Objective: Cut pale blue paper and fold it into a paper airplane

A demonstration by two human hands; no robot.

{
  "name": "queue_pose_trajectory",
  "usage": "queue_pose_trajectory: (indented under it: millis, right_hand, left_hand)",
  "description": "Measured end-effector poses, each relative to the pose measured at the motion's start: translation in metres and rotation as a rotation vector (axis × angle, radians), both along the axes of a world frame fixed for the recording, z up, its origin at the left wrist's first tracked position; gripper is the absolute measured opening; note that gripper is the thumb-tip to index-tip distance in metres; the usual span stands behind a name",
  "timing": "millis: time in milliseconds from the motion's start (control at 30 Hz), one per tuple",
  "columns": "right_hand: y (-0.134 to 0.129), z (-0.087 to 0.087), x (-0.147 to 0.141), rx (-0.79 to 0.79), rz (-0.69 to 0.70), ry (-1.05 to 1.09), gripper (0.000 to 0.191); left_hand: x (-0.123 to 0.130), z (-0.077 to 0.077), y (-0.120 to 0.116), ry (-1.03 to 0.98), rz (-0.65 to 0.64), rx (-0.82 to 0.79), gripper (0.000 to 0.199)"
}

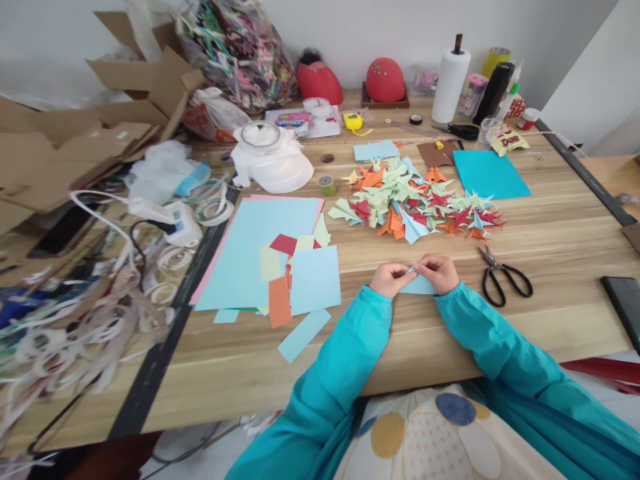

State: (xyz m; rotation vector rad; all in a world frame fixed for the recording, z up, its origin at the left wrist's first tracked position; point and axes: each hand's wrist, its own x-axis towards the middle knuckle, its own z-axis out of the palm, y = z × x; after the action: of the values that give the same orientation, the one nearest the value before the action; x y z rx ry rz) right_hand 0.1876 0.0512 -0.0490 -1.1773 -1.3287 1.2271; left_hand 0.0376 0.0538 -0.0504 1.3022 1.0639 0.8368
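And here we are on the near side of the pile of folded paper shapes (400, 200), where a small piece of light blue paper (419, 287) is getting all the attention. The left hand (388, 280) has its fingers closed in a pinch at the paper's upper left edge. The right hand (440, 272) comes in from the other side, fingers curled and also pinched shut on the upper edge, the two sets of fingertips almost meeting.

It looks like a fold in the making, though the crease itself is hidden under the fingers, so how far along it is I can't tell. What the next move calls for, I'd judge, is edges held in line and firm, even pressure along the crease; let one side slip and the fold goes crooked.

Around the pile, then: scissors (494, 265) lie near its right end, on the person's side of the worktop (425, 353). Off to its left and nearer, a blue square sheet (316, 283) and an orange slip (279, 303) overlap a large blue sheet (235, 253). Beyond its right side, a turquoise sheet (489, 175) lies flat.
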Motion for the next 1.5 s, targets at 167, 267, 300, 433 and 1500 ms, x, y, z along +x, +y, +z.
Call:
queue_pose_trajectory:
  millis: [167, 267, 300, 433, 1500]
  right_hand:
    - [-0.0008, 0.0011, -0.0001, 0.039, 0.023, -0.016, 0.029]
    - [-0.0008, 0.0019, 0.0002, 0.028, 0.033, -0.033, 0.032]
    - [-0.0007, 0.002, 0.0004, 0.012, 0.034, -0.034, 0.034]
    - [0.0, 0.0013, 0.0017, -0.106, 0.014, -0.007, 0.04]
    - [-0.0002, -0.0071, -0.0016, -0.027, -0.008, -0.07, 0.033]
  left_hand:
    - [-0.0006, -0.0002, -0.0002, 0.052, -0.025, 0.058, 0.036]
    - [-0.0013, 0.0, 0.0003, 0.036, -0.029, 0.043, 0.035]
    - [-0.0016, 0.0, 0.0005, 0.021, -0.033, 0.024, 0.035]
    - [-0.0025, -0.001, 0.0018, -0.032, -0.049, -0.048, 0.035]
    - [0.0004, -0.0008, 0.0014, 0.006, -0.064, -0.03, 0.035]
